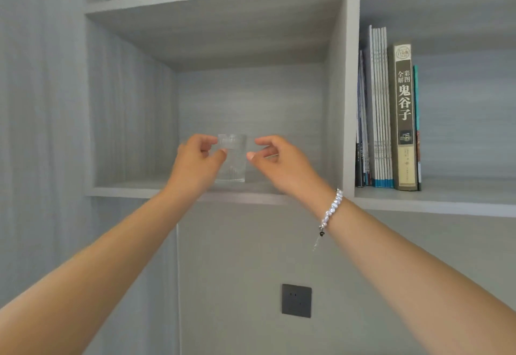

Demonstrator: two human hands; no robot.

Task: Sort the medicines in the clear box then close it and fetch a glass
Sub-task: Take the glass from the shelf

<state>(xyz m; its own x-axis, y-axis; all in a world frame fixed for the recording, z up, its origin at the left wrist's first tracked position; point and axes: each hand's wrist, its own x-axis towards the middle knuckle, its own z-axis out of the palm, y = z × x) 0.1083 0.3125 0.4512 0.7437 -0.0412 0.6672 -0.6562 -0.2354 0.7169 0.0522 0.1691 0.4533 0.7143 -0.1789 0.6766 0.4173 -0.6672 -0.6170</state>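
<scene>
Two hands reached into the shelf (145, 190). Our left hand (196, 159) pinched the rim of the clear glass (232, 159), which stood upright on the shelf, and our right hand (279, 159) curled narrow just beside it; we could not tell whether it touched the glass.

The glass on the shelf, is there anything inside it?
The glass looks empty: the grey back panel of the shelf shows through it. The left hand covers its lower left side, so that part cannot be checked.
</scene>
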